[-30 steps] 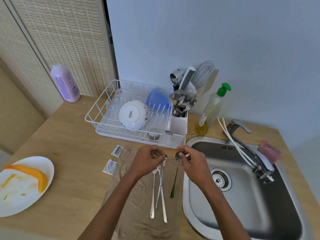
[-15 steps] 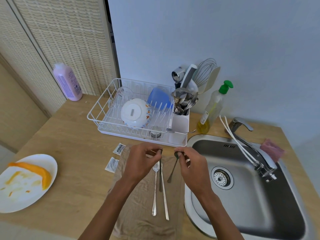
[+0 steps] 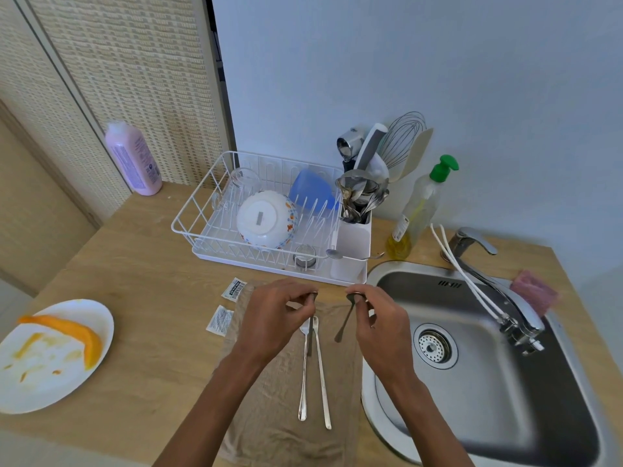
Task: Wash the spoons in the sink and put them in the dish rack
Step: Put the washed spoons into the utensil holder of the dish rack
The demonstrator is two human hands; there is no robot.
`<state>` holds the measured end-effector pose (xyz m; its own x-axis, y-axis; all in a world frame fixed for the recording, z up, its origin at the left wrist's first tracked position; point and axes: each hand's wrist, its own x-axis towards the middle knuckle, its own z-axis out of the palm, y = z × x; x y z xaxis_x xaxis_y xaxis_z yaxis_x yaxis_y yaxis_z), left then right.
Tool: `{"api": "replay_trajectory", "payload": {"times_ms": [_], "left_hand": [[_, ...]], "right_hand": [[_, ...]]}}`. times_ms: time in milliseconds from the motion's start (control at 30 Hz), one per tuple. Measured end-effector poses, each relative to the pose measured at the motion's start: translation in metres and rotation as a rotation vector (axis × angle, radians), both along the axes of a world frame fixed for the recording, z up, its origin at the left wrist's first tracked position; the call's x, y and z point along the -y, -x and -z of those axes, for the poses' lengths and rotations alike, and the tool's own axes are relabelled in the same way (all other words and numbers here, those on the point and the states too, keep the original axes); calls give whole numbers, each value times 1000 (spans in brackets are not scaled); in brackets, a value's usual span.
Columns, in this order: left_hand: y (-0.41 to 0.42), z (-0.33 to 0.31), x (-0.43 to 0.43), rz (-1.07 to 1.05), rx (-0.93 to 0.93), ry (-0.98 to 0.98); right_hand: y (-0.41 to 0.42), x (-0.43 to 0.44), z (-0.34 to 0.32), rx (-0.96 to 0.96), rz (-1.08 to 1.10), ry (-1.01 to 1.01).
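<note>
Spoon (image 3: pixel 343 326): bowl mostly hidden inside right hand (image 3: pixel 377 321).

This is a small home kitchen: a wooden bench (image 3: pixel 141 271) against a pale wall (image 3: pixel 404 62) carries a stainless-steel sink (image 3: pixel 488 416) with a drain strainer (image 3: pixel 433 347) and a chrome mixer tap (image 3: pixel 519 311), a pink sponge (image 3: pixel 534 293) beside the tap and a pump bottle of yellow dish soap (image 3: pixel 419 203) just behind the basin. Beside the sink stands a white wire dish rack (image 3: pixel 236 261) holding an upturned patterned bowl (image 3: pixel 266 219), a blue plastic container (image 3: pixel 312 188) and a cutlery holder (image 3: pixel 352 244) crowded with cutlery and a whisk (image 3: pixel 403 136). At the bench's left end lies a white plate (image 3: pixel 40 396) with an orange rind (image 3: pixel 74 332) and food smears.
</note>
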<state>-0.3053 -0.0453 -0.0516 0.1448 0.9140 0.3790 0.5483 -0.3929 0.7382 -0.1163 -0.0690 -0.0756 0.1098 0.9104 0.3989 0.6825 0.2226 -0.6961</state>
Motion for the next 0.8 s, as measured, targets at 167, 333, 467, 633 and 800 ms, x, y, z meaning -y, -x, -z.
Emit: {"api": "replay_trajectory", "payload": {"times_ms": [167,333,467,633,800], "left_hand": [[4,1,2,-6,35,29],[8,-1,2,-25,43,27],[9,-3,3,-36,76,34],[9,-1,0,-29,33,41],[9,2,-2,-40,34,60]], "right_hand": [[0,2,0,-3,20,0],[0,-1,0,25,20,27],[0,-2,-2,3,34,11],[0,-4,0,45,38,73],[-6,-7,-8,167,26,97]]}}
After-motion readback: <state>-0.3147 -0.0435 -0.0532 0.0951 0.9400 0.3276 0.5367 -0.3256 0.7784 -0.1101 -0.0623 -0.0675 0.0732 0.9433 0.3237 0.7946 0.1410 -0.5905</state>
